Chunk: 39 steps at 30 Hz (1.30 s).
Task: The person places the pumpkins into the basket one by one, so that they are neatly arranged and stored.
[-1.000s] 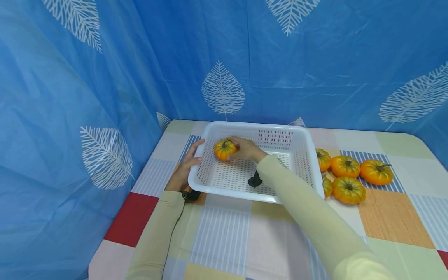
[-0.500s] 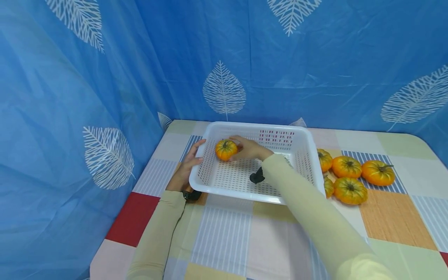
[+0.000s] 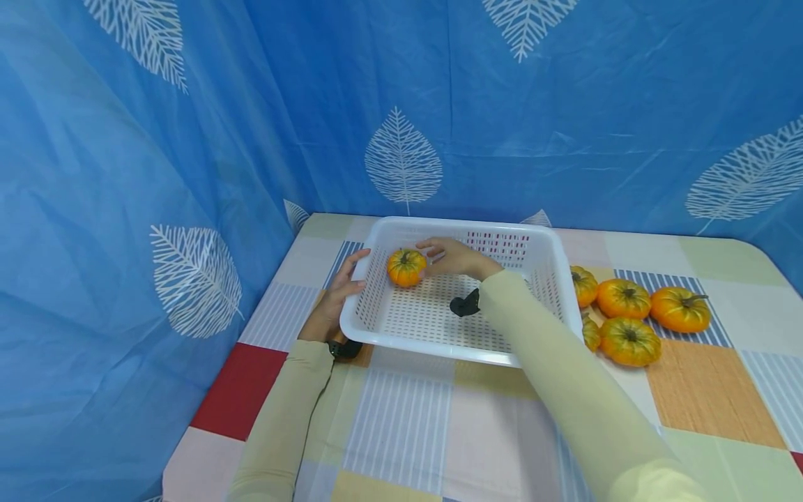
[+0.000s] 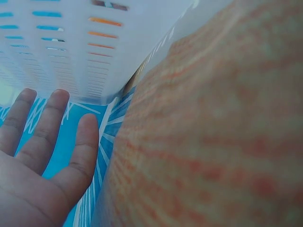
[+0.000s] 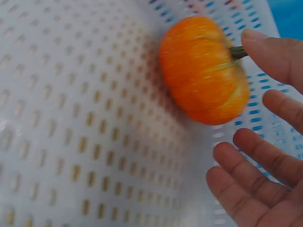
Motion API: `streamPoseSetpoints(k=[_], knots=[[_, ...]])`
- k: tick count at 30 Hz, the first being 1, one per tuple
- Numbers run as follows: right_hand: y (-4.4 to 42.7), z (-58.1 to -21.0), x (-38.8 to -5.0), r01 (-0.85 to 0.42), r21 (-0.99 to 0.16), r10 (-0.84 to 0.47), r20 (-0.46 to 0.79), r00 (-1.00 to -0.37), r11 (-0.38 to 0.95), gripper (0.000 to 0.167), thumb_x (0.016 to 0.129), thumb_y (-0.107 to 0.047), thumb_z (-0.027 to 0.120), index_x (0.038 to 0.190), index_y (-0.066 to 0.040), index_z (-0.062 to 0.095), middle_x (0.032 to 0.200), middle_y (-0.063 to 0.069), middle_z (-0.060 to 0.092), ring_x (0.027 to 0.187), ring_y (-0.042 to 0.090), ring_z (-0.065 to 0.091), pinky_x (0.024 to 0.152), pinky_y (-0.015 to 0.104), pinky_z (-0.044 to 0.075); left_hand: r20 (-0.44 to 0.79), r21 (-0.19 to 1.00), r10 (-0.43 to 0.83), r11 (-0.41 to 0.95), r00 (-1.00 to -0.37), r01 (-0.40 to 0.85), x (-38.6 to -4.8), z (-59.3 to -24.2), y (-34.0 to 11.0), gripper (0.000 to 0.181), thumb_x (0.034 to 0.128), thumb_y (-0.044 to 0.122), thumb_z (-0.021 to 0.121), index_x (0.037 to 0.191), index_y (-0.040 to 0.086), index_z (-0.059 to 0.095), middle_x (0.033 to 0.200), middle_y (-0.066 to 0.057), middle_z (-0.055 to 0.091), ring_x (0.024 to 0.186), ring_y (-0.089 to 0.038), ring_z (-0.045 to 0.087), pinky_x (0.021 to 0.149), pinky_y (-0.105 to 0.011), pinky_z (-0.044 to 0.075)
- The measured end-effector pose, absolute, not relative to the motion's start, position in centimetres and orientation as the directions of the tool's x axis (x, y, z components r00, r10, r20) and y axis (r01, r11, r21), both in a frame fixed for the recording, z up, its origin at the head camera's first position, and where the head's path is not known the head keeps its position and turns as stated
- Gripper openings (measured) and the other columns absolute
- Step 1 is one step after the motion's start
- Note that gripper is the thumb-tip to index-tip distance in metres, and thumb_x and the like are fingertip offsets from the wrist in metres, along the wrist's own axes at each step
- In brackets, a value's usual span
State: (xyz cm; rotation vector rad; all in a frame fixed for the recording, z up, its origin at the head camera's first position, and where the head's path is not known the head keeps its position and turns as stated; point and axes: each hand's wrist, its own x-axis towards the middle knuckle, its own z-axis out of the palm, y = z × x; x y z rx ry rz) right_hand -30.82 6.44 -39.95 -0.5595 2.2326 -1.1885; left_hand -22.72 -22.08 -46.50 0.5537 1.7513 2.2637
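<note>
Because the spread right hand (image 3: 458, 258) sits beside the pumpkin (image 3: 403, 270) in the left end of the basket (image 3: 426, 346), its thumb (image 5: 271, 56) could snag the stem (image 5: 239, 52), rolling it, while the left hand (image 3: 330, 304) rests uncurled at the rim (image 3: 351, 314).

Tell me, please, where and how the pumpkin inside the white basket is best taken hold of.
Probably by the rounded sides of the pumpkin, from above and the person's right: the white basket is open on top, its left wall is close on the other side, and the stem looks thin.
</note>
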Motion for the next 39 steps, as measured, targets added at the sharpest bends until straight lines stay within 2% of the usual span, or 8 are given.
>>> streamPoseSetpoints(k=[9, 16, 23, 33, 39], knots=[[6.8, -38.4, -30.6, -0.118, -0.88, -0.595, -0.206, -0.777, 0.459, 0.066, 0.102, -0.011, 0.071, 0.16, 0.002, 0.044, 0.164, 0.028, 0.043, 0.151, 0.046, 0.042, 0.122, 0.059, 0.036, 0.139, 0.967, 0.391, -0.251, -0.91, 0.04, -22.8, -46.5, -22.1, 0.063, 0.0969, 0.013, 0.047, 0.155, 0.033, 0.032, 0.178, -0.018, 0.01, 0.137, -0.045, 0.04, 0.101, -0.056, 0.056], [6.7, -37.0, -30.1, -0.126, -0.902, -0.596, -0.163, -0.786, 0.412, 0.062, 0.103, -0.008, 0.069, 0.159, 0.004, 0.045, 0.162, 0.029, 0.045, 0.146, 0.045, 0.047, 0.121, 0.057, 0.04, 0.133, 0.967, 0.38, -0.252, -0.915, 0.036, -22.8, -46.3, -22.0, 0.063, 0.0957, 0.011, 0.045, 0.155, 0.026, 0.033, 0.177, -0.022, 0.009, 0.134, -0.044, 0.04, 0.096, -0.045, 0.061], [6.8, -36.0, -29.8, -0.142, -0.92, -0.581, -0.107, -0.807, 0.366, 0.061, 0.102, -0.006, 0.07, 0.158, 0.003, 0.048, 0.159, 0.029, 0.049, 0.14, 0.046, 0.053, 0.118, 0.056, 0.044, 0.14, 0.964, 0.379, -0.264, -0.915, 0.038, -22.8, -46.4, -21.9, 0.06, 0.0954, 0.011, 0.045, 0.153, 0.028, 0.036, 0.177, -0.022, 0.008, 0.135, -0.04, 0.039, 0.095, -0.038, 0.059], [7.4, -34.3, -28.5, -0.161, -0.948, -0.572, -0.027, -0.819, 0.276, 0.06, 0.102, -0.007, 0.072, 0.158, -0.002, 0.051, 0.157, 0.027, 0.052, 0.137, 0.041, 0.057, 0.117, 0.055, 0.044, 0.148, 0.963, 0.383, -0.267, -0.912, 0.045, -22.9, -46.4, -21.9, 0.059, 0.0945, 0.013, 0.047, 0.151, 0.028, 0.036, 0.175, -0.023, 0.01, 0.13, -0.036, 0.043, 0.094, -0.037, 0.059], [7.9, -33.5, -27.8, -0.183, -0.952, -0.563, 0.014, -0.826, 0.246, 0.059, 0.102, -0.007, 0.072, 0.157, -0.003, 0.052, 0.155, 0.023, 0.055, 0.137, 0.039, 0.057, 0.116, 0.054, 0.045, 0.128, 0.967, 0.374, -0.253, -0.919, 0.032, -22.8, -46.3, -21.9, 0.061, 0.0947, 0.014, 0.047, 0.153, 0.026, 0.035, 0.176, -0.022, 0.011, 0.134, -0.04, 0.041, 0.095, -0.04, 0.059]])
